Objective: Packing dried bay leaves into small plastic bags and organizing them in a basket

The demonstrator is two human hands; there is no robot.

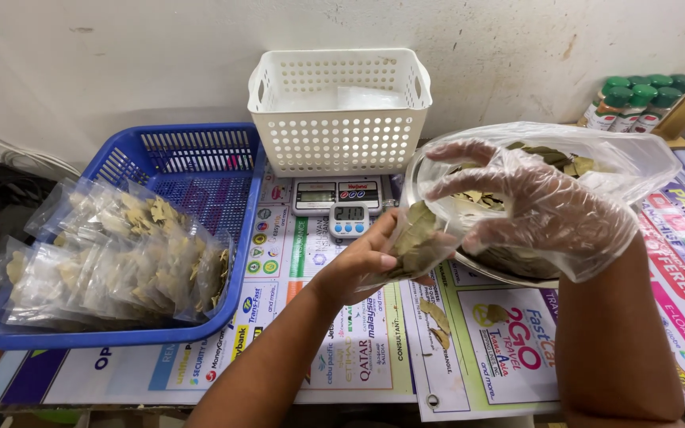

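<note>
Meanwhile, at a cluttered table [358, 372], the bare left hand [362, 261] is clamped on a small clear bag [422, 242] of dried leaves, its long axis tilted toward one o'clock. At three o'clock of it, the gloved right hand [533, 202] hovers with fingers spread apart, holding nothing, nearest the bag's mouth, over a bowl [517, 273] lined with plastic. A blue tray [200, 166] of filled packets lies at nine o'clock; a white basket [338, 111] and scale [336, 194] sit at twelve. Open room remains toward six o'clock.

Bare left hand [362, 265], loose clear plastic glove on right hand [545, 210], sleeveless forearms
</note>
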